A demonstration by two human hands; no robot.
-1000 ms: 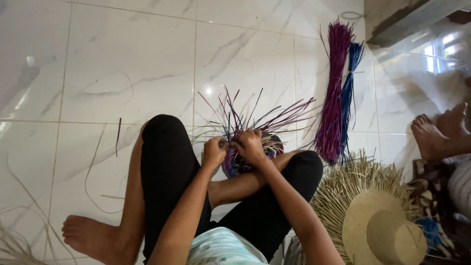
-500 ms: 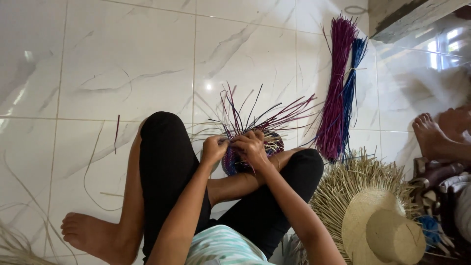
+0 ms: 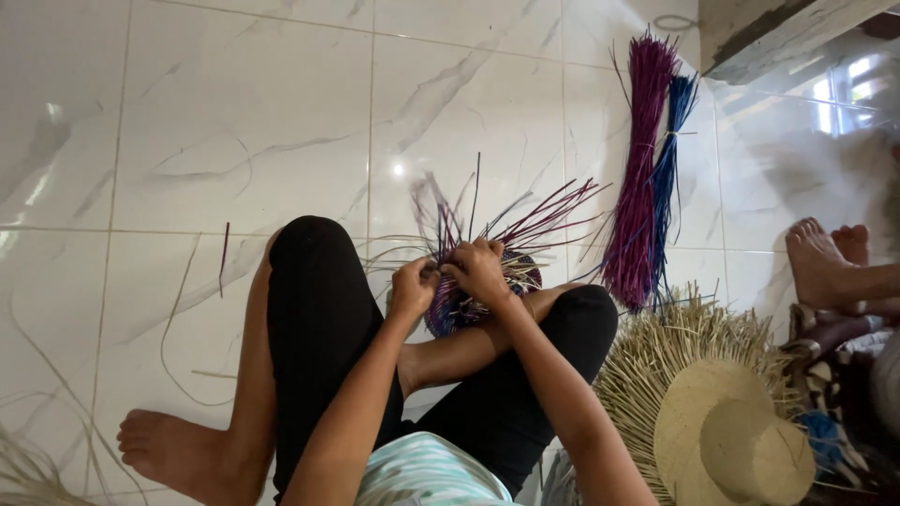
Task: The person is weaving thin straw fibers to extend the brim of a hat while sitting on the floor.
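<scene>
Between your knees on tiled floor [image 3: 187, 112]: purple-blue woven piece [image 3: 469, 305]. Your left hand [image 3: 412, 286] and right hand [image 3: 480, 270] both pinch its top strands, side by side.

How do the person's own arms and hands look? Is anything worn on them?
Both arms are bare from shoulder to wrist, with no sleeves in view. The left hand and right hand wear no gloves. I see no rings, watch or bracelet, though small details are hard to tell.
</scene>
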